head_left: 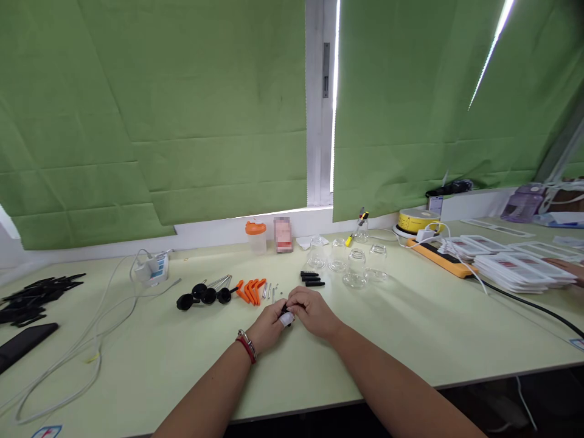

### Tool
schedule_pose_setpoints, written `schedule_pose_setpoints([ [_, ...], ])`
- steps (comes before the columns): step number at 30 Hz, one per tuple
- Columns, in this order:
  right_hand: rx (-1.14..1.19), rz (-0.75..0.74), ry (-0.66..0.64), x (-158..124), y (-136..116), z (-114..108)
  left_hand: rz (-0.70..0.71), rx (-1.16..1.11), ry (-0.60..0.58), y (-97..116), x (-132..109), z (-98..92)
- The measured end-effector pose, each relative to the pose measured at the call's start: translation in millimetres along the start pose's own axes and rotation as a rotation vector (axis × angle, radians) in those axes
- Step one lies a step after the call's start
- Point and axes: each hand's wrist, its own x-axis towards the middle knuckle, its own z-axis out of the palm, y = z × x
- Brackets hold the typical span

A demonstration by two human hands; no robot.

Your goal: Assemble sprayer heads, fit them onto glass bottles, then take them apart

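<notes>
My left hand and my right hand meet over the middle of the table. Between their closed fingers is a small black part, mostly hidden. A white wrap covers a finger of the left hand. Just beyond the hands lie several black brush-like pieces. To the left are orange angled pieces, small metal pins and black round cups with metal rods. Clear glass jars stand behind and to the right.
An orange-lidded cup stands near the wall. Cables and a power strip lie left, beside black parts and a phone. An orange power strip, stacked white cards and another person's hand are right.
</notes>
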Motion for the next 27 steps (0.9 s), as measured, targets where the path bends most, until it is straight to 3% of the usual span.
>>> schedule_pose_setpoints([
  [16,-0.079,-0.009,-0.016,-1,-1,5,-0.049,-0.046,0.178,-1,-3,1.5],
  [21,-0.248,0.146,0.067,0,25,-4,-0.154,-0.043,0.125,0,-5,-11.4],
  [24,-0.436,0.269,0.193,3,51,-20,-0.233,-0.049,0.066,-1,-9,-22.8],
  [27,-0.486,0.317,0.23,4,75,-38,-0.277,-0.027,0.037,-3,-15,-36.7],
])
